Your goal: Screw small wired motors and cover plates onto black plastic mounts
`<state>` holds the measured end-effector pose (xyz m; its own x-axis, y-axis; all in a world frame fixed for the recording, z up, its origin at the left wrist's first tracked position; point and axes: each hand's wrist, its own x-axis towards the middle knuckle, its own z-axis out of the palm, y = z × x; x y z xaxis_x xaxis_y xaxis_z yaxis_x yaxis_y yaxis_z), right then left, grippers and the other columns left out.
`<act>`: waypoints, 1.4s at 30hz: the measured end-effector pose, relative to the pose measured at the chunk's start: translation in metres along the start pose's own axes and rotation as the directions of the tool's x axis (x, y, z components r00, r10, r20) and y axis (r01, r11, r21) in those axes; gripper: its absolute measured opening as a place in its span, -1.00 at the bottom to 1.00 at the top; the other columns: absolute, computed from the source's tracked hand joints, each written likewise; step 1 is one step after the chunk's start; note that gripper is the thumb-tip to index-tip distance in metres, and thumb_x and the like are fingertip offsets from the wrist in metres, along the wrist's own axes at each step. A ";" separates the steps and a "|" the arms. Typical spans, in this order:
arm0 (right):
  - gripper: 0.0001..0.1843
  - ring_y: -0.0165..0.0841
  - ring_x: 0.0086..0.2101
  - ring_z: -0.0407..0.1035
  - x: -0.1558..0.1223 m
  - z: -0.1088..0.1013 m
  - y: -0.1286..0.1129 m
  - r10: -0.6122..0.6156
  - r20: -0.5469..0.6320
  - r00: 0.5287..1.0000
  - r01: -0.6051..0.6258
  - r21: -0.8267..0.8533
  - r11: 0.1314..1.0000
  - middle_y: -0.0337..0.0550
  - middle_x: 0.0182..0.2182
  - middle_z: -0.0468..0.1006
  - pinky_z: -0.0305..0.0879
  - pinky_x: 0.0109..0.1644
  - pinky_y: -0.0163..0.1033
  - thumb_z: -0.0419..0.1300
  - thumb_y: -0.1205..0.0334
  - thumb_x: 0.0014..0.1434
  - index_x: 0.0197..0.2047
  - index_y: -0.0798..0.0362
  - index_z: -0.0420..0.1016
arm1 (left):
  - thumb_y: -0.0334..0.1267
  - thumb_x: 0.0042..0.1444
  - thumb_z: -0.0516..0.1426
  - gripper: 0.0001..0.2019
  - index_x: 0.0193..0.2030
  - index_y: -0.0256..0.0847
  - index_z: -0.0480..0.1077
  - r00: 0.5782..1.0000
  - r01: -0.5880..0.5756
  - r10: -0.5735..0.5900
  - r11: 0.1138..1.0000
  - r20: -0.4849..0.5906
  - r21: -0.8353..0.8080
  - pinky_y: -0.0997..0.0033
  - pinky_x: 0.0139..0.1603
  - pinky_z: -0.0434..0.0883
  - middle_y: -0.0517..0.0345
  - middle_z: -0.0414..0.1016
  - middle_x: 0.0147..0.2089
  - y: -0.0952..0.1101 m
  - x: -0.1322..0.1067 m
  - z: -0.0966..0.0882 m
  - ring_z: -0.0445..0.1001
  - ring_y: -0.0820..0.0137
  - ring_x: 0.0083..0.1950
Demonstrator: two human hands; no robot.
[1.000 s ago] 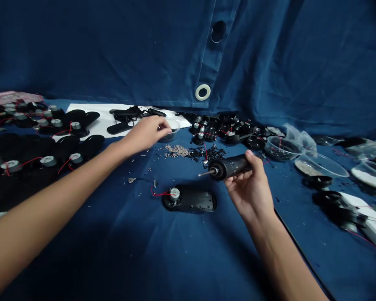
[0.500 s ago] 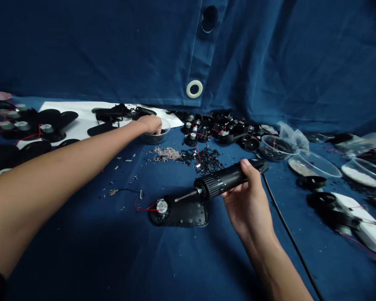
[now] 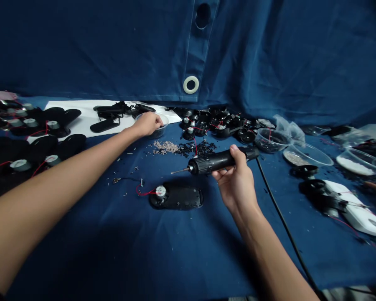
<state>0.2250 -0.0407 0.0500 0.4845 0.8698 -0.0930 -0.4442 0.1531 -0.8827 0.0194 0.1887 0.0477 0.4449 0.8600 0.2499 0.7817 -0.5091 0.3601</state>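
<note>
My right hand (image 3: 236, 184) grips a black electric screwdriver (image 3: 217, 161) held level above the cloth, its bit pointing left. Below the bit lies a black oval housing (image 3: 177, 197) with a small silver motor (image 3: 161, 191) and red wire at its left end. My left hand (image 3: 148, 123) reaches far forward, fingers bunched inside a small clear bowl (image 3: 160, 127); what they pinch is hidden. A heap of small silver screws (image 3: 165, 146) and black bits (image 3: 200, 148) lies just right of that hand.
Rows of black housings with motors (image 3: 28, 138) fill the left side, some on white paper (image 3: 81, 109). More black parts (image 3: 219, 123), clear bowls (image 3: 307, 155) and a white tray (image 3: 357, 211) sit to the right. The screwdriver's cord (image 3: 285, 225) runs toward me. A blue cloth wall stands behind.
My left hand reached into the small bowl and stays there. My right hand dipped the screwdriver toward the housing, then lifted it level again and shifted it slightly left.
</note>
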 end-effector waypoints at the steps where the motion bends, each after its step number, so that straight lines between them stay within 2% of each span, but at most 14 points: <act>1: -0.64 -0.53 -0.63 0.24 0.002 -0.001 0.001 -0.007 -0.003 1.000 0.007 -0.005 1.000 -0.35 -0.60 0.30 0.36 -0.58 -0.42 0.28 -0.02 -0.02 -0.36 0.05 0.27 | -0.38 0.05 0.07 -0.75 -0.18 -0.29 0.54 1.000 0.002 -0.002 1.000 -0.025 -0.017 0.39 -0.13 0.29 -0.01 0.55 -0.18 0.007 -0.011 -0.001 0.45 0.30 -0.16; 4: -0.62 -0.50 -0.59 0.31 0.008 -0.006 0.006 -0.035 -0.007 0.999 0.035 -0.026 0.999 -0.30 -0.57 0.36 0.37 -0.55 -0.41 0.27 -0.05 -0.02 -0.33 0.06 0.28 | -0.39 0.11 0.02 -0.73 -0.11 -0.25 0.49 0.989 -0.017 0.007 0.998 -0.150 -0.066 0.37 -0.12 0.31 0.00 0.50 -0.13 0.030 -0.053 -0.011 0.42 0.34 -0.17; 6: -0.61 -0.48 -0.57 0.34 0.012 -0.008 0.008 -0.037 -0.029 0.999 0.036 -0.040 0.999 -0.27 -0.56 0.39 0.37 -0.53 -0.41 0.27 -0.05 -0.02 -0.33 0.07 0.29 | -0.34 0.14 0.05 -0.77 -0.10 -0.22 0.46 0.948 -0.110 0.066 0.986 -0.312 -0.126 0.35 -0.09 0.31 0.01 0.46 -0.11 0.047 -0.086 -0.019 0.40 0.36 -0.16; 8: -0.61 -0.47 -0.57 0.35 0.016 -0.010 0.010 -0.019 -0.058 0.998 0.017 -0.041 0.999 -0.26 -0.57 0.39 0.37 -0.52 -0.41 0.27 -0.05 -0.03 -0.35 0.08 0.30 | -0.30 0.16 0.09 -0.81 -0.12 -0.20 0.45 0.910 -0.156 0.060 0.967 -0.410 -0.203 0.36 -0.10 0.32 0.07 0.48 -0.15 0.065 -0.117 -0.024 0.40 0.39 -0.19; 11: -0.63 -0.47 -0.57 0.35 0.018 -0.012 0.012 0.000 -0.069 0.998 -0.002 -0.026 1.000 -0.25 -0.58 0.39 0.35 -0.53 -0.42 0.27 -0.03 -0.03 -0.37 0.08 0.29 | -0.23 0.16 0.12 -0.87 -0.22 -0.20 0.45 0.899 -0.092 -0.090 0.917 -0.428 -0.388 0.39 -0.20 0.35 0.15 0.51 -0.26 0.091 -0.154 -0.019 0.42 0.41 -0.27; 14: -0.64 -0.46 -0.56 0.36 0.018 -0.011 0.012 -0.016 -0.079 0.997 0.015 -0.019 1.000 -0.24 -0.58 0.39 0.34 -0.55 -0.42 0.25 -0.03 0.00 -0.37 0.08 0.29 | -0.17 0.14 0.15 -0.84 -0.32 -0.22 0.44 0.906 -0.088 -0.187 0.796 -0.381 -0.599 0.40 -0.21 0.38 0.15 0.54 -0.29 0.112 -0.175 -0.003 0.46 0.39 -0.26; 16: -0.65 -0.46 -0.57 0.35 0.017 -0.010 0.013 -0.032 -0.086 0.996 0.031 -0.020 0.999 -0.24 -0.59 0.39 0.34 -0.56 -0.41 0.24 -0.03 0.02 -0.37 0.09 0.29 | -0.20 0.13 0.17 -0.86 -0.35 -0.21 0.43 0.900 -0.129 -0.199 0.728 -0.387 -0.674 0.41 -0.18 0.39 0.15 0.54 -0.27 0.120 -0.181 0.006 0.48 0.38 -0.23; 19: -0.65 -0.45 -0.58 0.36 0.015 -0.009 0.013 -0.043 -0.078 0.996 0.041 -0.031 0.999 -0.23 -0.60 0.40 0.34 -0.56 -0.40 0.24 -0.03 0.03 -0.38 0.10 0.31 | -0.25 0.13 0.18 -0.91 -0.37 -0.19 0.44 0.901 -0.169 -0.176 0.698 -0.397 -0.695 0.41 -0.17 0.39 0.18 0.54 -0.28 0.124 -0.184 0.011 0.48 0.40 -0.22; 28: -0.66 -0.45 -0.57 0.37 0.015 -0.007 0.015 0.009 -0.082 0.997 -0.012 -0.041 0.999 -0.19 -0.57 0.44 0.34 -0.56 -0.42 0.23 -0.01 0.05 -0.38 0.11 0.31 | -0.30 0.12 0.19 -0.94 -0.36 -0.18 0.43 0.892 -0.188 -0.147 0.738 -0.427 -0.648 0.39 -0.15 0.38 0.21 0.50 -0.29 0.119 -0.184 0.016 0.47 0.41 -0.23; 33: -0.65 -0.45 -0.55 0.38 0.012 -0.005 0.016 0.040 -0.073 0.997 -0.043 -0.041 0.998 -0.16 -0.55 0.44 0.33 -0.56 -0.44 0.22 -0.02 0.06 -0.37 0.13 0.33 | -0.28 0.14 0.19 -0.90 -0.39 -0.18 0.41 0.872 -0.206 -0.140 0.764 -0.470 -0.611 0.43 -0.18 0.37 0.24 0.49 -0.32 0.121 -0.185 0.016 0.46 0.45 -0.25; 38: -0.63 -0.44 -0.54 0.40 0.012 -0.005 0.018 0.018 -0.052 0.998 -0.022 -0.064 0.998 -0.14 -0.53 0.45 0.36 -0.54 -0.41 0.22 -0.04 0.05 -0.36 0.14 0.34 | -0.32 0.14 0.19 -0.90 -0.40 -0.19 0.40 0.855 -0.222 -0.108 0.808 -0.507 -0.546 0.46 -0.19 0.34 0.26 0.45 -0.34 0.121 -0.186 0.016 0.43 0.48 -0.27; 42: -0.64 -0.43 -0.55 0.39 0.011 -0.005 0.017 0.020 -0.060 0.998 -0.023 -0.059 0.998 -0.15 -0.55 0.44 0.35 -0.56 -0.41 0.22 -0.04 0.06 -0.37 0.12 0.33 | -0.32 0.14 0.19 -0.91 -0.38 -0.19 0.40 0.857 -0.239 -0.099 0.794 -0.506 -0.560 0.46 -0.17 0.35 0.26 0.46 -0.32 0.120 -0.186 0.016 0.43 0.49 -0.26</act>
<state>0.2269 -0.0305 0.0313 0.5201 0.8429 -0.1381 -0.4105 0.1049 -0.9058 0.0373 -0.0322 0.0305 0.0825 0.7694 0.6334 0.2696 -0.6291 0.7290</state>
